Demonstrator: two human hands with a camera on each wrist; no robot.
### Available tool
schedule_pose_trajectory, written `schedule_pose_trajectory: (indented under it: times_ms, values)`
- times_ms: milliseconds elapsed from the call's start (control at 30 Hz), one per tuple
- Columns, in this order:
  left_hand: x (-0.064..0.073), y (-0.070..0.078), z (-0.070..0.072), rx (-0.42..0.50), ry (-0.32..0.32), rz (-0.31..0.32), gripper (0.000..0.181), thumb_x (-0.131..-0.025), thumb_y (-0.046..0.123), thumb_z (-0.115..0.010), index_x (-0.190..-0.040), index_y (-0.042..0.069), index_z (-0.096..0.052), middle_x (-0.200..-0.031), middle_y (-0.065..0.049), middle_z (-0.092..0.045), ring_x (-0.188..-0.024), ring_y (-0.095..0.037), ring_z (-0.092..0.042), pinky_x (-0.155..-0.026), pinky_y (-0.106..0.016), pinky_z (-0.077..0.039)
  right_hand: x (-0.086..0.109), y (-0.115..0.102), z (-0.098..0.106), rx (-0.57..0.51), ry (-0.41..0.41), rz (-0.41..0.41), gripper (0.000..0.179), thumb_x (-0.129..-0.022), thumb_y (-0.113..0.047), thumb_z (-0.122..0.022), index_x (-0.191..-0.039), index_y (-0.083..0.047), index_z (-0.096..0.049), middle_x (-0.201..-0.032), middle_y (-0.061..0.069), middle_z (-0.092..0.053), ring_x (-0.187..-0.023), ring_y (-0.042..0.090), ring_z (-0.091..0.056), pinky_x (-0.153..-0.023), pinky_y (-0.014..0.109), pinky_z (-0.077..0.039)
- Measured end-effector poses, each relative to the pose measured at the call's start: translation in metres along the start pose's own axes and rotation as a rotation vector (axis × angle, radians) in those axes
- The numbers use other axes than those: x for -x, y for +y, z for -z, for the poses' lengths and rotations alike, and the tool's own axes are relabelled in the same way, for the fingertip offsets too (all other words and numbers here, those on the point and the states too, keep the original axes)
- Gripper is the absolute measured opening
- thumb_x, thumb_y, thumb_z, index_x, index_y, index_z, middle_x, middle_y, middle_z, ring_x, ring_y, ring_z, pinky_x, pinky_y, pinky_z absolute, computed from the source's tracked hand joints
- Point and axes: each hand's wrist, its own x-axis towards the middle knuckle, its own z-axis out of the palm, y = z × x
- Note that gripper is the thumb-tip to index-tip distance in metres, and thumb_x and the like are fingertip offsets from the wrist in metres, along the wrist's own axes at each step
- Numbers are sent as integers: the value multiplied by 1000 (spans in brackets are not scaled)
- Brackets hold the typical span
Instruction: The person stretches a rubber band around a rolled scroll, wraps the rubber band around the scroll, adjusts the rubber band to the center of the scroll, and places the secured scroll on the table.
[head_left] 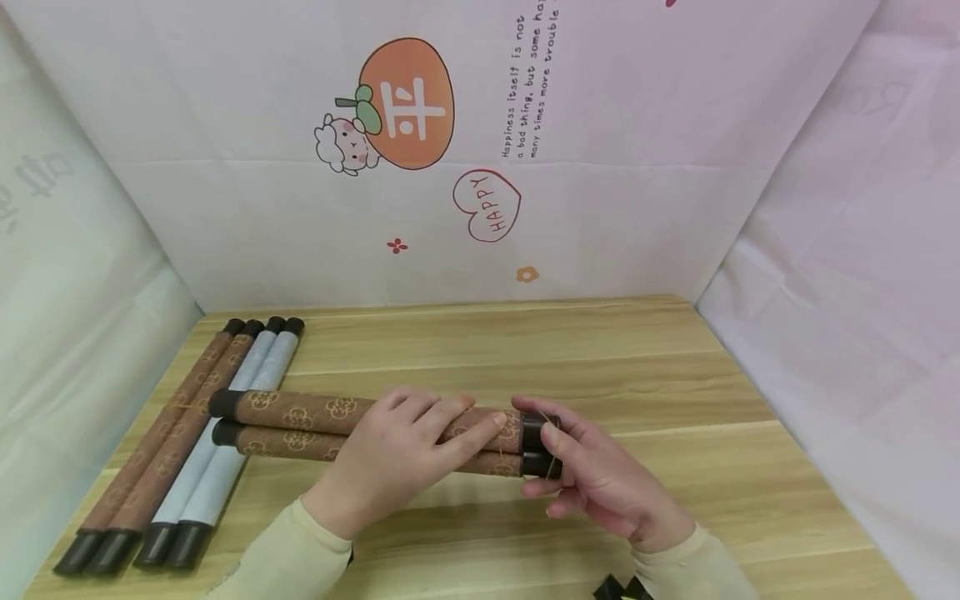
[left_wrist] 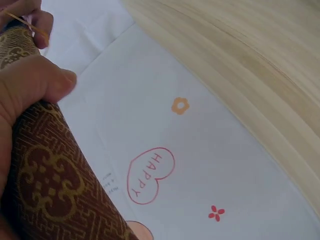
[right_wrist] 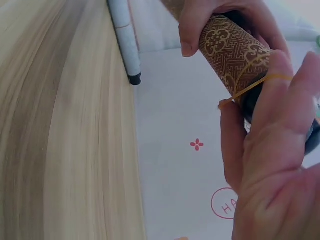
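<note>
My left hand (head_left: pixel 405 458) grips two brown scrolls (head_left: pixel 292 417) side by side, held crosswise above the table. They have gold flower patterns and black end caps (head_left: pixel 225 403). In the left wrist view, its thumb (left_wrist: pixel 45 80) lies along the patterned brown cloth. At the scrolls' right ends is my right hand (head_left: pixel 600 479), its fingers spread around the black caps. A thin yellow rubber band (right_wrist: pixel 250 88) is hooked on these fingers and stretched across the cap end in the right wrist view.
On the left of the wooden table (head_left: pixel 600 358) lie two more brown scrolls (head_left: pixel 168 442) and two pale blue scrolls (head_left: pixel 217 467), side by side. White printed cloth (head_left: pixel 600 208) stands behind and on both sides. A small black object (head_left: pixel 611 587) shows beside the right sleeve.
</note>
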Motion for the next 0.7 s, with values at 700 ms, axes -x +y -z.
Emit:
schedule_pose_trajectory:
  times_ms: [700]
  values:
    - [-9,14,0,-94,-21,5,32,-102,16,-54,-125,28,-72,-104,1,-71,-72,-17,-64,-64,-33,-55,-22,8,-3,35,165,-133,66,-102,-32,-67,-161,-21,-38,-120,15,-66,-72,10,-71,-60,21,-59]
